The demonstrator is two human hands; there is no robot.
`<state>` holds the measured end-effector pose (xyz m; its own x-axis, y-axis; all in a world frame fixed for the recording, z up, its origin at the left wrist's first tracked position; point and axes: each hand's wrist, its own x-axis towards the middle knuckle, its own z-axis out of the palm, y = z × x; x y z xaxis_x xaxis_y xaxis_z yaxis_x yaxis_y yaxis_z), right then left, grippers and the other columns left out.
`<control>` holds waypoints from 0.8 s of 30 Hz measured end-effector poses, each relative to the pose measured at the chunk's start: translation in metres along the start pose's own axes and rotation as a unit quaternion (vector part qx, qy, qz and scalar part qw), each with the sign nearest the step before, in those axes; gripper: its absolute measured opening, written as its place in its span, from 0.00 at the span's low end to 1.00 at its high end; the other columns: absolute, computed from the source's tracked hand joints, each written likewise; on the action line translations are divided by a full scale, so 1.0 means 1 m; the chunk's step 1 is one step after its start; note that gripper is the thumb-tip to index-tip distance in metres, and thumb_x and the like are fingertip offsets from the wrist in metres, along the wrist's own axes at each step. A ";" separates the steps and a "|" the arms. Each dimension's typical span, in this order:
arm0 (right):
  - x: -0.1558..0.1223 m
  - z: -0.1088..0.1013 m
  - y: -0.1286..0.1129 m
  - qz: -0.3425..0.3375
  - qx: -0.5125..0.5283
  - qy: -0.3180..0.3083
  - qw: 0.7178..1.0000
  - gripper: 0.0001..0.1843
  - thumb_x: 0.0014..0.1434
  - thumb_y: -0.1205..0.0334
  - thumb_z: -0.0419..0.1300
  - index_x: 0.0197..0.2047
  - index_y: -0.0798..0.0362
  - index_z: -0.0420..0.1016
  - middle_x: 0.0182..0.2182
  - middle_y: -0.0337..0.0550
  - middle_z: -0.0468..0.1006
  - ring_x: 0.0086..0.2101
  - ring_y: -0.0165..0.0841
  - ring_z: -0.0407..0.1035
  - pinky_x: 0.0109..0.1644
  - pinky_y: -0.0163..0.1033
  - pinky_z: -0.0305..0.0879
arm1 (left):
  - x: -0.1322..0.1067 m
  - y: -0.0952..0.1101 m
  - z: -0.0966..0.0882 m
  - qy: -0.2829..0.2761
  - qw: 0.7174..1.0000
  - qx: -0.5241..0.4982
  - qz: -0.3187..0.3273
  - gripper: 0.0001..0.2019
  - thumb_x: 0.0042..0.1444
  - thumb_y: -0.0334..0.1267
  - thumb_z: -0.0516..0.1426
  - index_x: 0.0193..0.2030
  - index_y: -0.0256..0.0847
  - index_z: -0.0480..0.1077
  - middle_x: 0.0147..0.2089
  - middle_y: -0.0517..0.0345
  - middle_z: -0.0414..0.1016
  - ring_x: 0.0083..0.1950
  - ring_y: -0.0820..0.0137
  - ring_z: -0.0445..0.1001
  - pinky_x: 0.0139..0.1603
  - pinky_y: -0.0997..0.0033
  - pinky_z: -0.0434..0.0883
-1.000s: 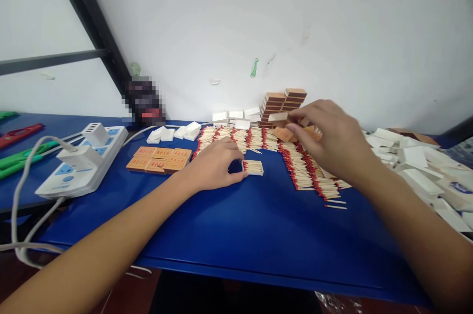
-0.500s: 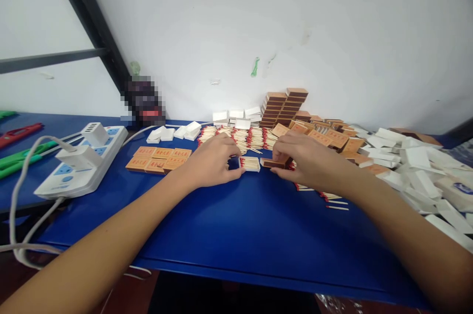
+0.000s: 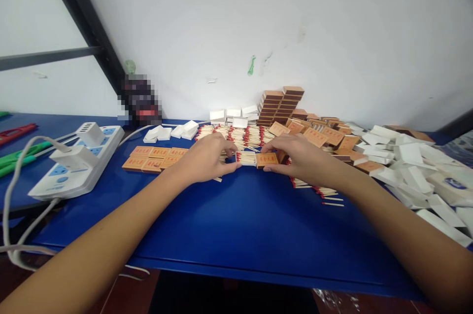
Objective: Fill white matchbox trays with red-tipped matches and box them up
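Holding the tray [image 3: 246,164] by its left end with the left hand [image 3: 209,155], grasping the cover [image 3: 266,159] with the right hand [image 3: 297,155]. Seeing both end to end on the table [image 3: 236,225], lengthwise left-right; can't tell if overlapping tbh.

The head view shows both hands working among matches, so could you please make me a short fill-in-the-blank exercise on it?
1. The matches in the white tray have ____ heads.
2. The right hand holds an orange cover at the ____ end of the tray, opposite the left hand.
3. The power strip lies on a table whose colour is ____.
4. The tall matchbox stack stands in front of the pale ____.

Missing words: red; right; blue; wall.
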<state>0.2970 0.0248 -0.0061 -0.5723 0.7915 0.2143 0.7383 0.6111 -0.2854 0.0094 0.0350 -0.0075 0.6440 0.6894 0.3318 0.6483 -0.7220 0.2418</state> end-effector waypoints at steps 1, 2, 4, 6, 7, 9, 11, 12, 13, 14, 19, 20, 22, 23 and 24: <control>0.000 0.000 0.002 0.002 0.017 0.004 1.000 0.19 0.65 0.44 0.67 0.50 0.49 0.82 0.42 0.49 0.84 0.41 0.45 0.75 0.48 0.49 0.68 | 0.000 -0.001 0.000 0.002 1.000 -0.009 -0.005 0.11 0.62 0.45 0.67 0.45 0.40 0.82 0.42 0.50 0.84 0.46 0.57 0.79 0.48 0.58 0.73; 0.001 0.001 0.003 0.008 0.033 0.009 0.999 0.20 0.65 0.44 0.66 0.52 0.49 0.81 0.42 0.48 0.84 0.39 0.43 0.76 0.45 0.48 0.69 | 0.000 -0.002 -0.001 0.004 1.000 -0.021 -0.008 0.11 0.61 0.45 0.67 0.45 0.40 0.82 0.42 0.51 0.85 0.45 0.58 0.80 0.47 0.58 0.73; 0.001 0.001 0.005 0.020 0.057 0.027 0.998 0.22 0.65 0.43 0.66 0.54 0.48 0.81 0.45 0.49 0.85 0.37 0.42 0.76 0.42 0.46 0.70 | 0.001 -0.003 -0.001 0.010 0.999 -0.052 -0.011 0.11 0.61 0.45 0.68 0.45 0.41 0.82 0.42 0.52 0.86 0.43 0.60 0.82 0.45 0.60 0.74; 0.000 -0.001 0.005 0.025 0.067 0.045 0.996 0.22 0.64 0.43 0.67 0.55 0.48 0.81 0.48 0.49 0.85 0.39 0.43 0.77 0.41 0.46 0.71 | 0.001 -0.003 -0.002 0.016 0.997 -0.080 -0.013 0.10 0.61 0.44 0.68 0.43 0.41 0.82 0.42 0.53 0.87 0.41 0.62 0.83 0.42 0.62 0.75; 0.000 -0.002 0.004 0.024 0.069 0.050 0.996 0.22 0.64 0.43 0.68 0.54 0.47 0.81 0.49 0.49 0.85 0.41 0.43 0.78 0.42 0.46 0.71 | 0.002 -0.003 -0.001 0.018 0.995 -0.093 -0.015 0.10 0.60 0.44 0.68 0.43 0.41 0.82 0.42 0.53 0.87 0.41 0.62 0.84 0.41 0.63 0.75; 0.001 -0.004 0.002 0.021 0.070 0.052 0.996 0.22 0.64 0.43 0.68 0.54 0.47 0.81 0.50 0.49 0.85 0.42 0.44 0.78 0.42 0.46 0.72 | 0.002 -0.003 -0.001 0.021 0.993 -0.110 -0.022 0.09 0.60 0.44 0.68 0.42 0.41 0.82 0.43 0.53 0.88 0.43 0.61 0.86 0.43 0.63 0.76; 0.001 -0.006 0.001 0.022 0.071 0.052 0.996 0.22 0.64 0.42 0.68 0.53 0.47 0.80 0.48 0.49 0.84 0.42 0.44 0.77 0.42 0.46 0.72 | 0.002 -0.002 0.000 0.020 0.992 -0.121 -0.031 0.10 0.59 0.43 0.68 0.43 0.41 0.82 0.44 0.52 0.88 0.44 0.61 0.86 0.44 0.63 0.77; 0.001 -0.007 0.001 0.023 0.072 0.052 0.996 0.22 0.64 0.42 0.68 0.53 0.47 0.80 0.47 0.48 0.84 0.42 0.44 0.77 0.42 0.47 0.72 | 0.001 -0.002 0.000 0.018 0.991 -0.127 -0.036 0.10 0.59 0.44 0.68 0.43 0.41 0.82 0.44 0.52 0.88 0.45 0.61 0.87 0.44 0.63 0.78; 0.001 -0.007 0.001 0.023 0.072 0.053 0.996 0.22 0.64 0.41 0.68 0.53 0.47 0.80 0.46 0.47 0.84 0.41 0.43 0.77 0.42 0.47 0.72 | 0.001 -0.002 0.000 0.015 0.990 -0.132 -0.042 0.11 0.60 0.44 0.68 0.44 0.41 0.82 0.44 0.52 0.89 0.45 0.61 0.87 0.45 0.64 0.78; 0.001 -0.007 0.001 0.023 0.072 0.053 0.996 0.22 0.64 0.40 0.68 0.52 0.47 0.81 0.44 0.47 0.84 0.39 0.43 0.77 0.42 0.47 0.72 | 0.001 -0.002 0.000 0.014 0.989 -0.139 -0.048 0.11 0.60 0.44 0.68 0.44 0.41 0.81 0.44 0.52 0.89 0.46 0.61 0.87 0.45 0.64 0.78; 0.001 -0.008 -0.002 0.021 0.082 0.062 0.994 0.23 0.65 0.38 0.65 0.52 0.46 0.82 0.45 0.48 0.85 0.41 0.43 0.77 0.44 0.48 0.74 | 0.002 -0.003 -0.002 0.019 0.986 -0.159 -0.055 0.10 0.61 0.44 0.67 0.43 0.41 0.80 0.43 0.54 0.88 0.45 0.64 0.86 0.45 0.68 0.78; 0.001 -0.009 -0.004 0.020 0.087 0.069 0.994 0.23 0.66 0.38 0.65 0.52 0.46 0.83 0.45 0.49 0.85 0.41 0.44 0.77 0.44 0.48 0.74 | 0.002 -0.003 -0.002 0.020 0.986 -0.160 -0.053 0.10 0.61 0.45 0.67 0.43 0.41 0.80 0.42 0.54 0.88 0.44 0.65 0.86 0.45 0.68 0.77; 0.000 -0.012 -0.008 0.017 0.093 0.081 0.992 0.23 0.66 0.38 0.64 0.52 0.46 0.83 0.46 0.49 0.85 0.41 0.43 0.77 0.44 0.48 0.74 | 0.003 -0.003 -0.002 0.024 0.986 -0.159 -0.051 0.10 0.62 0.45 0.67 0.41 0.40 0.79 0.41 0.55 0.87 0.43 0.66 0.86 0.44 0.69 0.77; 0.000 -0.015 -0.010 0.017 0.094 0.081 0.992 0.23 0.66 0.39 0.64 0.52 0.47 0.83 0.46 0.49 0.85 0.39 0.42 0.76 0.43 0.47 0.73 | 0.003 -0.003 -0.002 0.024 0.986 -0.158 -0.050 0.10 0.62 0.45 0.67 0.40 0.41 0.79 0.40 0.55 0.87 0.43 0.66 0.86 0.45 0.69 0.77; -0.001 -0.017 -0.012 0.018 0.093 0.079 0.992 0.23 0.66 0.39 0.64 0.53 0.47 0.83 0.46 0.49 0.85 0.37 0.40 0.75 0.41 0.46 0.72 | 0.003 -0.003 -0.002 0.024 0.986 -0.159 -0.050 0.10 0.62 0.45 0.67 0.40 0.41 0.79 0.40 0.56 0.87 0.43 0.65 0.86 0.45 0.68 0.77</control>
<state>0.2944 0.0167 0.0131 -0.4734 0.8126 0.3400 0.6701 0.5828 -0.4598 0.0082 0.0392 -0.0058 0.5580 0.7604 0.3324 0.5433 -0.6375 0.5463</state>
